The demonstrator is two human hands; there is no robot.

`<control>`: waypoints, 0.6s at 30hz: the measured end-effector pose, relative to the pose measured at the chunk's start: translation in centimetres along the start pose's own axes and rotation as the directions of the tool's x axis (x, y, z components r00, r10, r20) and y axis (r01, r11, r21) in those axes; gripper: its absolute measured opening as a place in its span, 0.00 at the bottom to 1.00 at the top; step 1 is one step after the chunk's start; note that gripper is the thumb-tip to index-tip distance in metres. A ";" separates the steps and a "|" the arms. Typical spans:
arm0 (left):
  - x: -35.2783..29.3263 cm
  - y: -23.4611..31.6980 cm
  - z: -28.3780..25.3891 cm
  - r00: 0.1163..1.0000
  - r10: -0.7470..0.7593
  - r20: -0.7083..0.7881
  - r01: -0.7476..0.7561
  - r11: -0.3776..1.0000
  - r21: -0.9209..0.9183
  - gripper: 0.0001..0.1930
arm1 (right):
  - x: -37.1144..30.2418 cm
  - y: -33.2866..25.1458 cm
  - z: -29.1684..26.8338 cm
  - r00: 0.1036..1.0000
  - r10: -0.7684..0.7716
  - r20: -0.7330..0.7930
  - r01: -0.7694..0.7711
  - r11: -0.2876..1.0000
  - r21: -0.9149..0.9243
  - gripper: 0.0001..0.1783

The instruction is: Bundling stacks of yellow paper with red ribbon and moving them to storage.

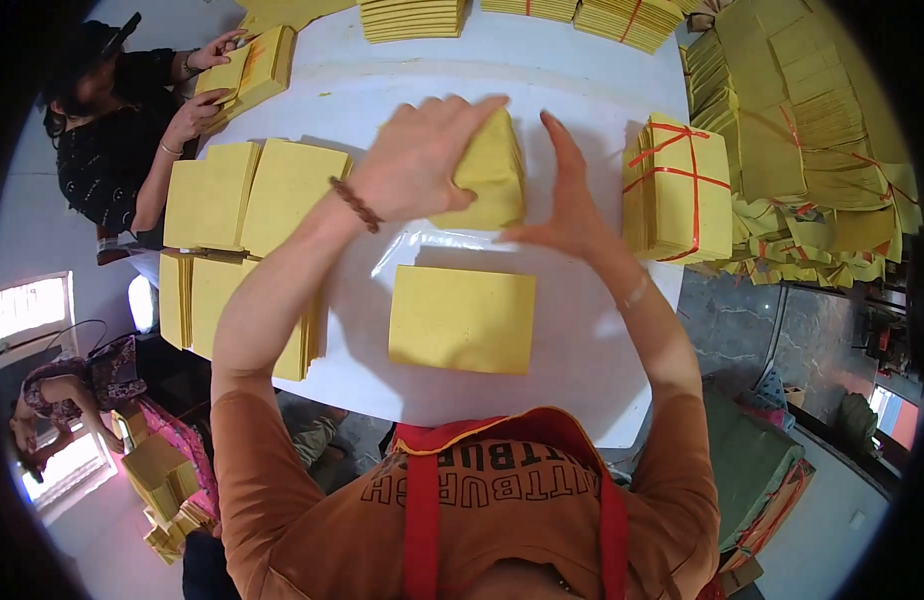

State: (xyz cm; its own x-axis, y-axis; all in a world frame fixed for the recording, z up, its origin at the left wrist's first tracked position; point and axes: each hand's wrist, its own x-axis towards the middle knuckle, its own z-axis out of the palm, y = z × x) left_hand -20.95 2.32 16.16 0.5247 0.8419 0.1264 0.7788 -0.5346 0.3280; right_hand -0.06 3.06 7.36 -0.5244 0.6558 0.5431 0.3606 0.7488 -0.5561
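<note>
Near the middle of the white table (pixel 582 330) stands a stack of yellow paper (pixel 497 185). Over its left side lies my left hand (pixel 417 155), thumb and forefinger spread apart on the paper. The other fingers are partly hidden at the far edge. My right hand (pixel 572 210) is open just right of the stack, with a gap between them and nothing in it. Closer to me lies another yellow paper stack (pixel 462 320), flat and untouched. A bundle of yellow paper (pixel 682 190), tied crosswise with red string, stands to the right.
Several yellow paper stacks (pixel 297 195) line the table's left side, more (pixel 412 20) its far edge. At far left a co-worker's hands (pixel 197 115) handle a yellow stack (pixel 262 75). Piled yellow paper (pixel 812 110) fills the right side. Another person (pixel 67 400) is at lower left.
</note>
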 end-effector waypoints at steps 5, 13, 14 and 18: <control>0.9 0.5 2.4 0.982 -0.080 0.173 0.085 0.996 -0.026 0.46 | 0.7 2.6 3.9 0.915 0.260 0.310 -0.395 0.741 0.543 0.61; -2.5 -9.9 7.6 0.976 -0.211 0.058 0.133 0.357 -0.925 0.49 | 0.1 3.2 4.6 0.905 0.333 0.263 -0.424 0.708 0.565 0.62; -3.0 -9.3 8.4 0.980 -0.142 0.137 0.171 0.265 -0.949 0.48 | 0.1 3.3 4.6 0.901 0.350 0.255 -0.432 0.691 0.580 0.61; -5.4 -9.4 9.1 0.993 -0.120 -0.006 0.034 0.331 -0.943 0.52 | -0.1 3.2 4.5 0.887 0.376 0.267 -0.457 0.645 0.612 0.62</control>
State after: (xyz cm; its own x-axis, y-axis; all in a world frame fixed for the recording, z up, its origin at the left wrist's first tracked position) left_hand -28.00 2.17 3.85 0.4255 0.9003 0.0921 -0.0487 -0.0789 0.9957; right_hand -2.32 4.97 2.65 -0.5359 0.8377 0.1049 0.0002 0.1244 -0.9922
